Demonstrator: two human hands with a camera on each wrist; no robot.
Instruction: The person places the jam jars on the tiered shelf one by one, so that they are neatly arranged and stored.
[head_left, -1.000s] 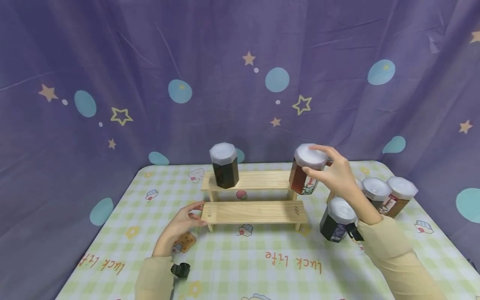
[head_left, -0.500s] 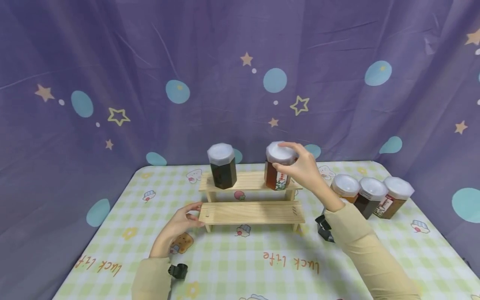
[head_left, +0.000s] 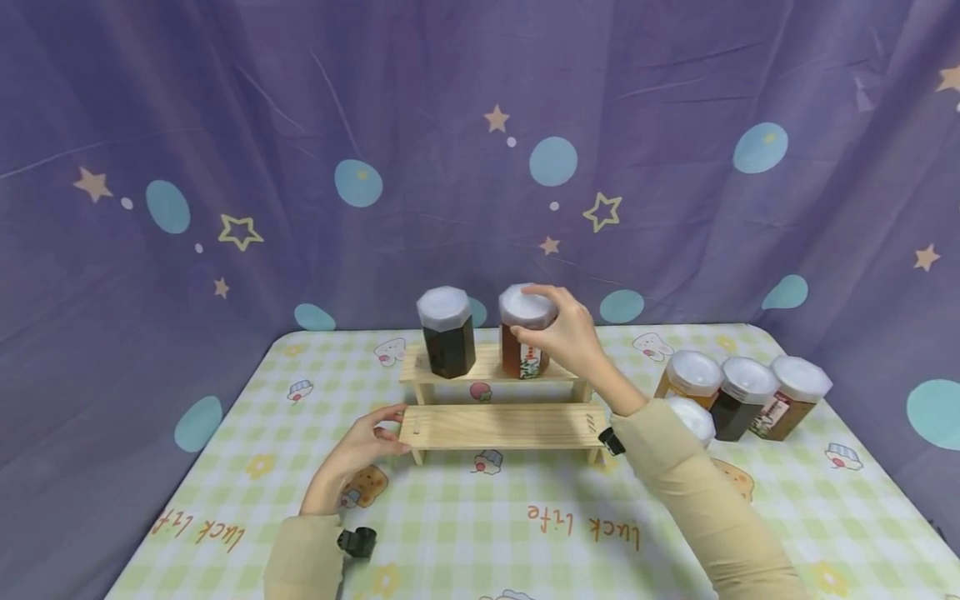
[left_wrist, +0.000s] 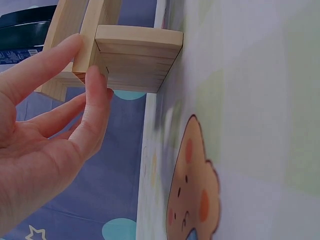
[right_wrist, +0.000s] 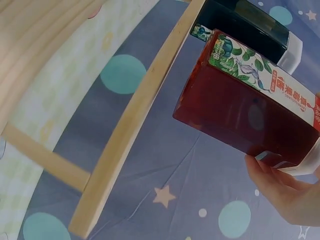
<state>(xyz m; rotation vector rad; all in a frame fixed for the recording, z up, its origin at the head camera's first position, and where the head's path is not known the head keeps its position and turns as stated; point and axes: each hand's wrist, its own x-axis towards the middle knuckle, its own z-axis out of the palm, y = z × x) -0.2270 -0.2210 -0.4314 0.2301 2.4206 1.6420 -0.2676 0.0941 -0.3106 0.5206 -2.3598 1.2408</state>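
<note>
Frankly, I fear the red jar [head_left: 513, 358] tipping: right hand [head_left: 567, 335] grips high, near its lid [head_left: 521, 312]; left hand [head_left: 362, 443] pinches the rack [head_left: 502, 426].

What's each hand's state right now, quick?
Left hand: closed, pinching the lower wooden shelf at its left end.
Right hand: closed, holding the white-lidded red jar.

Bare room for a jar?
Free: lower shelf right of the left hand; tablecloth in front of that shelf; upper shelf right of the held red jar. Crowded: upper shelf's left end, dark jar; tablecloth's right side, four jars.
</note>
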